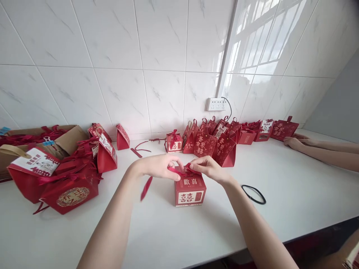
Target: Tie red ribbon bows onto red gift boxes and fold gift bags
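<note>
A red and white gift box with Chinese characters stands upright on the white table in front of me. A red ribbon crosses its top. My left hand is closed on the ribbon at the box's upper left, and a loose ribbon end hangs out to the left below the wrist. My right hand pinches the ribbon at the upper right of the box. Fingers partly cover the knot, so its form is unclear.
Red gift boxes crowd the left beside a cardboard box. More red bags line the wall below a power strip. A black loop lies right. Another person's hands rest at far right.
</note>
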The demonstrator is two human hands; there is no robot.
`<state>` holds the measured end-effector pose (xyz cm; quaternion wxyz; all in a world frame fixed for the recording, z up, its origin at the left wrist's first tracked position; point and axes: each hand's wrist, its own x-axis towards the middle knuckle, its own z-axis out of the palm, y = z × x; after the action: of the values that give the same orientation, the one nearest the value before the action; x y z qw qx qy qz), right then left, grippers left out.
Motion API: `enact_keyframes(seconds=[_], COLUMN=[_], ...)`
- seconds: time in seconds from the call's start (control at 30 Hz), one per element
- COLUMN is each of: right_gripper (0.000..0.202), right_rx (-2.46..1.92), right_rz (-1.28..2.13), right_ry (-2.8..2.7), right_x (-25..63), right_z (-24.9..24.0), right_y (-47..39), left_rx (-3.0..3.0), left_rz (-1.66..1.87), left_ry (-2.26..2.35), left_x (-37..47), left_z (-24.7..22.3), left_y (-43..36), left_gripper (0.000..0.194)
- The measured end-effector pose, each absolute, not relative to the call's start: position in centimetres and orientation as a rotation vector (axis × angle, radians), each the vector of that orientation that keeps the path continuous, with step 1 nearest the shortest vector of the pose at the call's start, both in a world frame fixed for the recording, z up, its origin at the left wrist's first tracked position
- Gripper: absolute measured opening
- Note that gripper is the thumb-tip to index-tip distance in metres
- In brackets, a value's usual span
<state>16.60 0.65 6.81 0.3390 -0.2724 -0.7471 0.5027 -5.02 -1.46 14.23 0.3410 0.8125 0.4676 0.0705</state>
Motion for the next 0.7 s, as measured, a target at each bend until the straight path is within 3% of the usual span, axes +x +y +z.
enact_keyframes(seconds=[0.2, 0.33, 0.53, 0.7], right_gripper=[0.038, 0.037, 0.03, 0.024], right_rx=[-0.935, -1.212, -1.234, -0.781], right_rz=[1.296, 1.34, 1.284, 1.405], right_ry=[-1.639, -1.723, -1.779, -1.599], right_x=[17.7, 19.9, 21.8, 20.6], right_z=[6.7, 8.7, 11.2, 12.5], right_y=[0.0, -0.8, -2.3, -2.1], left_rx=[2.174, 2.125, 2.118, 2.088], left_rz=[0.054, 0.015, 0.39, 0.879], left_ry=[1.517, 1.659, 1.633, 1.319], left_x=[-5.3, -6.9, -9.9, -7.6], left_z=[13.8, 14.7, 16.9, 17.4], left_y=[-1.6, -1.7, -3.4, -3.5], left_gripper=[0.024, 0.019, 0.027, 0.031])
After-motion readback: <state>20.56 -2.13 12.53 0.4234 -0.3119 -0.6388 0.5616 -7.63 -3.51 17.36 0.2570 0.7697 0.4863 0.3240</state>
